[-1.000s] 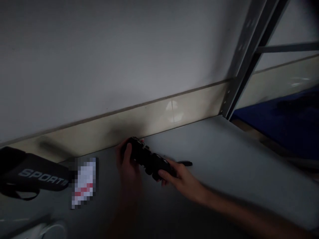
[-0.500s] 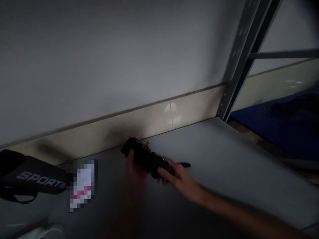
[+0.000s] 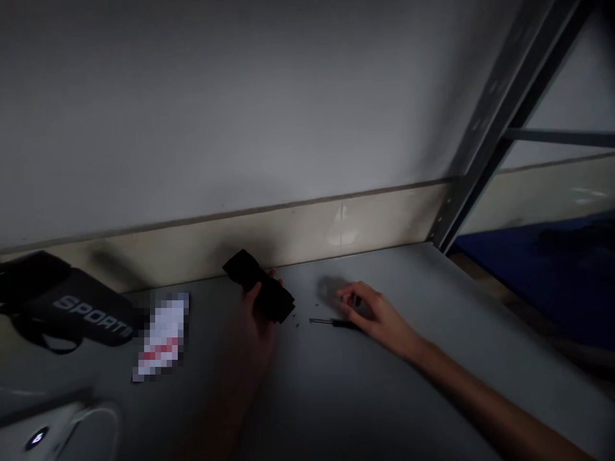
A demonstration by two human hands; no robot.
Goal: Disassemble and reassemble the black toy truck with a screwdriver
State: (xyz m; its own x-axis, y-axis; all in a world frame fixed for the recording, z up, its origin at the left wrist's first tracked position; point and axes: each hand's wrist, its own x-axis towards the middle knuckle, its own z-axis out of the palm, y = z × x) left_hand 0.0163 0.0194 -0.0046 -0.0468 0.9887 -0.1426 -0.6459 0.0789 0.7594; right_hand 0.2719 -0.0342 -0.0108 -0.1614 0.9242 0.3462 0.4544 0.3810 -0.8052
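Observation:
My left hand grips a black oblong device, holding it tilted above the grey table near the wall. My right hand rests to the right of it, fingers curled over the handle end of a small black screwdriver that lies on the table. Whether the fingers grip the screwdriver or only touch it is unclear in the dim light.
A black bag with "SPORT" lettering lies at the left, beside a blurred white and red pack. A white object sits at the lower left corner. A metal rack post stands at the right, with a blue surface beyond.
My right hand has let go of the black device and moved right to the screwdriver. My left hand alone now holds the device, lifted and turned slightly.

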